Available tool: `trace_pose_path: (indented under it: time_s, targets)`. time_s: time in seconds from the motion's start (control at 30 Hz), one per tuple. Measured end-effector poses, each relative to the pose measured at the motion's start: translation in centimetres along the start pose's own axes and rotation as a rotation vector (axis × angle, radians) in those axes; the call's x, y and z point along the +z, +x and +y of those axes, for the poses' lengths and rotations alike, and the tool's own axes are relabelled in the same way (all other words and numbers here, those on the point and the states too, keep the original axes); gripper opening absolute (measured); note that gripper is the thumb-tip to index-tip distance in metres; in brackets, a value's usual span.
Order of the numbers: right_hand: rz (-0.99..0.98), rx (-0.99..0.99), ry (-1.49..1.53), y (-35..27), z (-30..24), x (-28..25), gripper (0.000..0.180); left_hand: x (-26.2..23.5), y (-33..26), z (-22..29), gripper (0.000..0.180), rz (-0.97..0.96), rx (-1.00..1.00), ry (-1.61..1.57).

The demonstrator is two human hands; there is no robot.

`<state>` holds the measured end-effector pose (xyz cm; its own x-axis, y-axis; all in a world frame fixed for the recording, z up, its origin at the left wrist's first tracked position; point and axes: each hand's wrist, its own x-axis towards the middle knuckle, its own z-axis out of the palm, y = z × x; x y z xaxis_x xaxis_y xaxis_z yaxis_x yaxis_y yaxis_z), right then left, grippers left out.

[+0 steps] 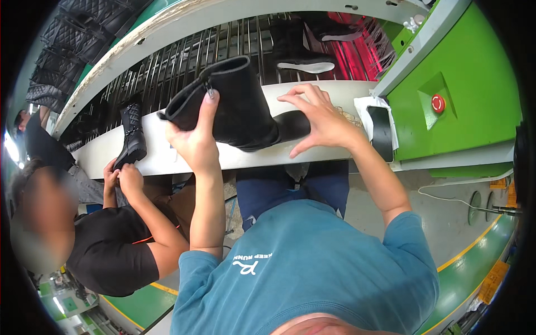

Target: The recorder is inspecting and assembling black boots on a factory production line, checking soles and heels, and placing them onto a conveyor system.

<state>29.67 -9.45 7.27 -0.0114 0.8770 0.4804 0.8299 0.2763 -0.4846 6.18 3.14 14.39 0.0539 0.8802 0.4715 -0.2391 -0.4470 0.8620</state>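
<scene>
My left hand (196,144) grips a tall black boot (243,106) by its shaft, with the thumb at a zipper pull near the top opening. The boot lies tilted on its side above the white ledge (231,158), its toe pointing right. Around the toe, my right hand (329,124) is spread, thumb below and fingers above, with a gap showing at the toe. Whether its palm touches the toe I cannot tell. The boot's far side and some of my left fingers are hidden.
Beyond the ledge runs a metal roller conveyor (190,58) carrying black boots (293,50) with white soles. A green machine (474,72) with a red button (438,103) stands right, near a dark flat object (382,131) on white cloth. At left, a co-worker's hands (125,176) hold a quilted boot (133,131).
</scene>
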Motion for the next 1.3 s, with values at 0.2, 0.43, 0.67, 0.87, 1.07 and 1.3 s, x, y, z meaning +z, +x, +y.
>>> trace_pose_path:
  time_s: [0.2,0.43,0.67,0.87,1.07,1.3]
  targets:
    - [0.125,0.153,0.835,0.7,-9.6,-2.4,0.052,-0.9,-3.9,2.5,0.038,-0.215,0.214,0.094]
    - [0.272,0.162,0.979,1.5,-12.9,-2.3,0.018,-0.7,-4.6,5.7,0.028,-0.436,0.511,0.318]
    - [0.086,0.287,0.794,0.1,-10.1,1.4,0.015,-1.3,-4.3,2.7,0.011,-0.124,0.306,0.199]
    - [0.038,0.597,0.647,-6.5,-6.8,5.9,0.024,-1.5,-3.5,2.2,0.018,0.013,0.192,-0.014]
    - [0.257,0.824,1.64,-6.2,-4.4,10.7,0.068,0.0,-5.9,5.1,0.026,-0.186,0.522,0.078]
    - [0.389,0.478,2.128,-4.2,2.0,16.7,0.058,6.5,-6.2,8.2,0.092,-0.968,0.64,-0.226]
